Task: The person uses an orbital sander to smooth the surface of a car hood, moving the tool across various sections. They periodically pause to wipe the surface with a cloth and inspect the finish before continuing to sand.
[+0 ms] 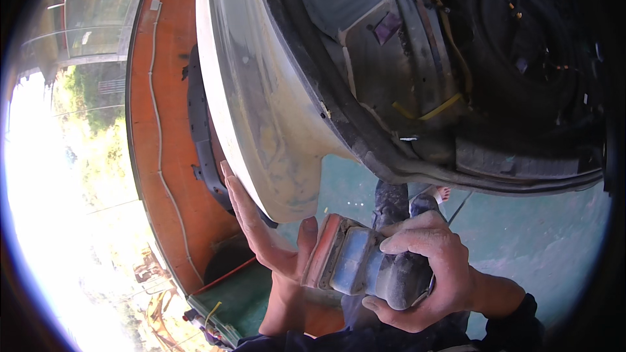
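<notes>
My left hand is open, its straightened fingers along the lower end of a pale, patchy sanded car body panel. Its thumb is raised beside the pad of a dusty sanding tool with red, blue and black parts. My right hand is wrapped round the tool's dark rounded end. The tool is held just below the panel's end, with a narrow gap between them. Beyond the panel is the open, stripped car compartment, with wiring, a round recess and a dark rubbery rim.
An orange wall with a pale cable runs along the left, beside bright glazing with greenery outside. A dark curved part sits behind the panel. My dark-clad legs show above the green floor. A red hose or bar is at lower left.
</notes>
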Available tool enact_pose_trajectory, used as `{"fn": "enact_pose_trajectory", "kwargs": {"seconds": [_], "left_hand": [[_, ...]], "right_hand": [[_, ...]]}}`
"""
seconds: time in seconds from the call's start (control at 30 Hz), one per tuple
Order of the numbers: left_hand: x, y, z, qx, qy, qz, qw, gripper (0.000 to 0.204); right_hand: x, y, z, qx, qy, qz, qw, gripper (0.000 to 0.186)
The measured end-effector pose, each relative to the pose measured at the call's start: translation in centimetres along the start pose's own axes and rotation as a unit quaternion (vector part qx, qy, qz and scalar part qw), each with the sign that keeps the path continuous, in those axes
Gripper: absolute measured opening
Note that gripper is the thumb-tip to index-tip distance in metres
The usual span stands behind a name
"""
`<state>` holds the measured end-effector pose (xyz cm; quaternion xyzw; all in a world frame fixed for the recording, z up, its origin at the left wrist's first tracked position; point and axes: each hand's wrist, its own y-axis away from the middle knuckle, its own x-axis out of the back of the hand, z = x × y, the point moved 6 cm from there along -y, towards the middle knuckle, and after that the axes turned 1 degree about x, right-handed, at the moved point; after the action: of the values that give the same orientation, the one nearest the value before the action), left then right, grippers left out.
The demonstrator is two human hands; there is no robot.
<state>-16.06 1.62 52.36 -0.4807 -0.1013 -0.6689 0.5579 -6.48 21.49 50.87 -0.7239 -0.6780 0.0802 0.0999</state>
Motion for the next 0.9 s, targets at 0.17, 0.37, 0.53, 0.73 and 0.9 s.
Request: {"fn": "enact_pose_trajectory", "kwargs": {"seconds": [0.17,0.37,0.53,0.73,0.9], "left_hand": [[0.5,-0.3,-0.3,-0.044,-0.021,-0.021,0.999,0.087],[0.8,-0.1,-0.8,-0.046,-0.028,-0.009,0.999,0.087],[0.9,0.1,-1.1,-0.006,-0.085,-0.020,0.996,0.087],[0.8,-0.5,0.3,-0.029,-0.051,-0.014,0.998,0.093],[0.8,-0.6,0.2,-0.022,-0.088,-0.029,0.995,0.093]], "right_hand": [[0.0,-1.8,3.0,0.029,-0.075,-0.007,0.997,0.071],[0.6,-3.5,2.0,0.051,-0.044,-0.060,0.996,0.068],[0.4,-4.9,0.1,0.071,-0.016,-0.047,0.996,0.066],[0.9,-4.4,0.9,0.074,-0.009,-0.087,0.993,0.069],[0.4,-4.4,1.0,0.050,-0.050,-0.063,0.995,0.068]]}}
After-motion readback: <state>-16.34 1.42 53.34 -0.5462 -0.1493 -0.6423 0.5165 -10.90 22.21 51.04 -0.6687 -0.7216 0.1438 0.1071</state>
